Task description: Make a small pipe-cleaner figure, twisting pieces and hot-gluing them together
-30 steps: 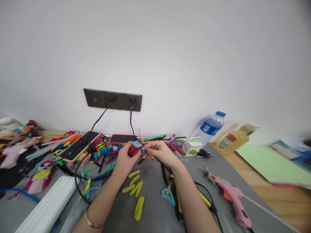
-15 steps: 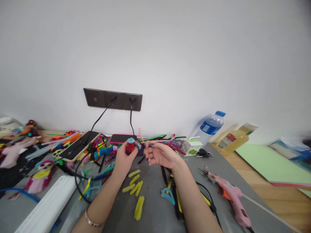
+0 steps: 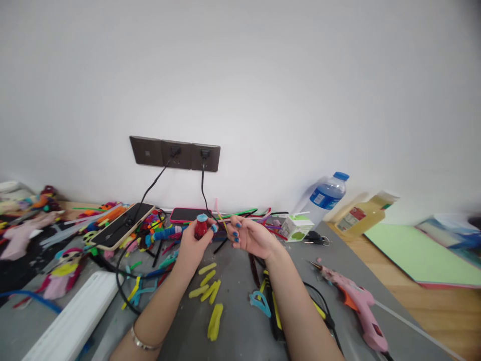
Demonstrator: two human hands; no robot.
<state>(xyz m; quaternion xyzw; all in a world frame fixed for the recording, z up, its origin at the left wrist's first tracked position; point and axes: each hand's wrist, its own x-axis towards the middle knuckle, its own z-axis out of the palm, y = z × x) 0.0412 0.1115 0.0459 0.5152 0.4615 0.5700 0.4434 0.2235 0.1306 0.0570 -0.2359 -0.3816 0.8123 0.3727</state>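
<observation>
My left hand (image 3: 192, 248) is closed around a small red piece with a light-blue top (image 3: 202, 226), held upright between thumb and fingers. Just to its right, my right hand (image 3: 250, 235) has its palm turned towards me and its fingers curled inward. A thin yellow strand (image 3: 223, 221) runs close by those fingertips; whether they grip it, I cannot tell. Below the hands lie several short yellow fuzzy strips (image 3: 208, 287) on the grey table (image 3: 240, 311). A light-blue loop (image 3: 260, 303) rests beside my right forearm.
A pink glue gun (image 3: 358, 311) lies at the right. Behind it are a small white-green box (image 3: 296, 228), keys (image 3: 317, 238), a water bottle (image 3: 326, 195) and a yellowish bottle (image 3: 363, 215). Two phones (image 3: 124, 225), black cables (image 3: 118, 268), a white power strip (image 3: 75, 321) and colourful craft pieces crowd the left.
My right hand has shifted slightly right, away from the left hand, and its spread fingers have curled in. My left hand keeps the red piece in almost the same place.
</observation>
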